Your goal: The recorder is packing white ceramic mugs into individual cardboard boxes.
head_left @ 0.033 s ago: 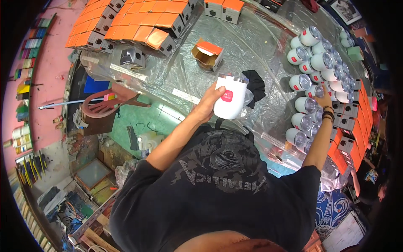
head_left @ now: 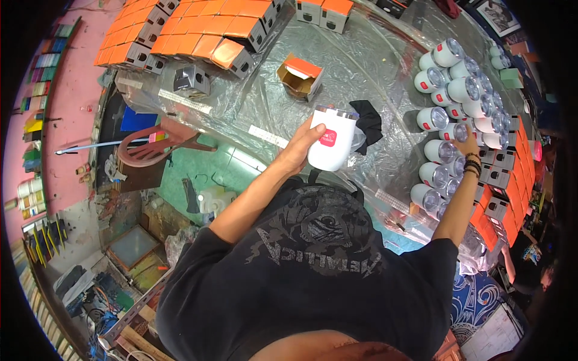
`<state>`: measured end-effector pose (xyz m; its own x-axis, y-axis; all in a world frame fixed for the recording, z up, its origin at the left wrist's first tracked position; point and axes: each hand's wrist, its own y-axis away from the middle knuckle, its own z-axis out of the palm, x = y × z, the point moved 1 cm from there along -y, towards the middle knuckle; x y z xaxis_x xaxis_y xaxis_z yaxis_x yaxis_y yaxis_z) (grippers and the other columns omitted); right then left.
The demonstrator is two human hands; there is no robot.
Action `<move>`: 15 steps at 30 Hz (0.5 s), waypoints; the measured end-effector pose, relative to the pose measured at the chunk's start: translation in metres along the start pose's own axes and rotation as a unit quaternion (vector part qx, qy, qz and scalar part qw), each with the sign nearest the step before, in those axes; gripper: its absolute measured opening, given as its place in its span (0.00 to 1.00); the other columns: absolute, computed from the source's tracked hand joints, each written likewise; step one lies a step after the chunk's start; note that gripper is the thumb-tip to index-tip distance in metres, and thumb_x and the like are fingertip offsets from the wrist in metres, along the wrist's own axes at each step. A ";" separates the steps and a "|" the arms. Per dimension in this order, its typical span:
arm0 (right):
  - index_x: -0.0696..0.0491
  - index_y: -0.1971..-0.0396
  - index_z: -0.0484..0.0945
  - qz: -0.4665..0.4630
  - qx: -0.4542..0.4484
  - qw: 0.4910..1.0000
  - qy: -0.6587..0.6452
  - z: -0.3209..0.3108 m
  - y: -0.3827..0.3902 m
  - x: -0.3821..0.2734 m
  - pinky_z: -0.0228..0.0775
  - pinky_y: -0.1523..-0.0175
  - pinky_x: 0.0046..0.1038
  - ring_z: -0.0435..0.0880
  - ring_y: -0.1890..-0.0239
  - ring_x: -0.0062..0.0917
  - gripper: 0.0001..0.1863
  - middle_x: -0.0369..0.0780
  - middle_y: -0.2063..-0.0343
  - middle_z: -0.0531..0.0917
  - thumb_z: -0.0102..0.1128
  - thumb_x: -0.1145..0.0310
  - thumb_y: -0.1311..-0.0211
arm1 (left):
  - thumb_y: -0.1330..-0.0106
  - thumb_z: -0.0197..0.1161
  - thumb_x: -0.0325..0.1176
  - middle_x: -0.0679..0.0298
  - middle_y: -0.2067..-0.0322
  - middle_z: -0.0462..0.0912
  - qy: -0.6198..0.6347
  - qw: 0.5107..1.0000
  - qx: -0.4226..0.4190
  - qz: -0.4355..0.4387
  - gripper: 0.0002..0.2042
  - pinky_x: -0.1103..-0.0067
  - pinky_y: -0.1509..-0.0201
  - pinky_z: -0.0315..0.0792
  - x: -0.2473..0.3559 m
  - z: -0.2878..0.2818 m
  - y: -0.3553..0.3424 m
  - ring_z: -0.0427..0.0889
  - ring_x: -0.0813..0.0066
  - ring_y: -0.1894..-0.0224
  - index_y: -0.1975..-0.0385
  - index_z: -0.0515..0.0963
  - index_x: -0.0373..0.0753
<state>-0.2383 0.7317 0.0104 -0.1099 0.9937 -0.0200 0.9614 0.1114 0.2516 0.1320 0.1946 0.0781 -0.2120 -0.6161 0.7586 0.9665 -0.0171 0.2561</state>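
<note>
One dark printed shirt (head_left: pixel 313 289) is filling the nearest part of the view, with two bare arms extending from it. One reddish chair (head_left: pixel 180 135) is standing left of the table, below its edge.

The left hand (head_left: pixel 295 151) is clamping one white tumbler (head_left: pixel 331 147), its thumb lying along the near side and the other fingers passing behind. The left forearm is running forward and inward, elbow bent. The tumbler is being held over the front of the table, its metal-coloured rim pointing away from the wearer and one red label facing the camera.

The right arm is stretching far out to the right, several dark bracelets (head_left: pixel 472 163) circling the wrist. The right hand (head_left: pixel 465 143) is reaching in among a group of lidded white tumblers (head_left: pixel 432 118). Whether its fingers are closing on one cannot be told. The group is numbering roughly twenty; overlap is preventing an exact count.

One black cloth (head_left: pixel 368 126) is lying just beyond the held tumbler on the plastic-covered table (head_left: pixel 253 99). Farther off, one open orange-flapped box (head_left: pixel 304 67) is standing alone, and one grey-and-black box (head_left: pixel 191 81) is sitting to its left.

Two large stacks are showing, exact counts unobtainable: orange-topped boxes (head_left: pixel 205 27) at far left and orange-and-grey boxes (head_left: pixel 521 174) at right. Two further boxes (head_left: pixel 332 21) are standing side by side at the far edge.
</note>
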 end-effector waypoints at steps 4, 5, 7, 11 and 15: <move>0.53 0.26 0.68 -0.065 0.142 0.986 -0.054 -0.041 0.045 -0.062 0.71 0.31 0.39 0.79 0.33 0.40 0.45 0.53 0.34 0.77 0.77 0.52 0.41 | 0.26 0.63 0.51 0.52 0.32 0.73 0.008 1.000 0.003 -0.009 0.40 0.70 0.30 0.71 0.004 -0.022 0.002 0.76 0.64 0.32 0.21 0.56 0.35; 0.54 0.29 0.72 -0.101 0.116 0.971 -0.183 -0.046 0.064 -0.084 0.74 0.35 0.35 0.83 0.38 0.35 0.40 0.51 0.38 0.81 0.74 0.52 0.37 | 0.26 0.62 0.49 0.52 0.32 0.73 0.005 1.000 0.005 -0.012 0.40 0.69 0.30 0.72 0.006 -0.028 0.004 0.76 0.64 0.32 0.21 0.56 0.35; 0.56 0.35 0.78 -0.110 0.013 0.932 -0.346 -0.030 0.101 -0.146 0.77 0.46 0.28 0.87 0.50 0.26 0.33 0.46 0.49 0.87 0.72 0.52 0.33 | 0.26 0.61 0.48 0.52 0.33 0.74 -0.002 1.000 -0.008 -0.030 0.39 0.69 0.31 0.73 0.012 -0.044 0.003 0.76 0.63 0.33 0.21 0.56 0.35; 0.57 0.43 0.83 -0.155 -0.121 0.920 -0.338 0.036 0.165 -0.277 0.78 0.59 0.28 0.87 0.66 0.25 0.30 0.41 0.69 0.89 0.74 0.48 0.35 | 0.26 0.59 0.46 0.51 0.35 0.76 -0.034 0.995 -0.025 -0.085 0.36 0.69 0.33 0.76 0.024 -0.081 0.007 0.79 0.64 0.35 0.23 0.58 0.35; 0.55 0.42 0.82 -0.065 -0.135 0.925 -0.349 0.072 0.202 -0.346 0.80 0.55 0.33 0.89 0.62 0.33 0.35 0.46 0.65 0.88 0.78 0.46 0.41 | 0.25 0.58 0.51 0.52 0.39 0.79 -0.084 0.992 -0.016 -0.096 0.36 0.68 0.35 0.77 0.033 -0.111 0.009 0.82 0.64 0.39 0.25 0.60 0.34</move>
<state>0.0123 0.4110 -0.0020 0.0609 0.7459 -0.6633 0.8430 0.3174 0.4344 0.1497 0.0868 0.0394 -0.4116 -0.4585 0.7877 0.9093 -0.1486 0.3886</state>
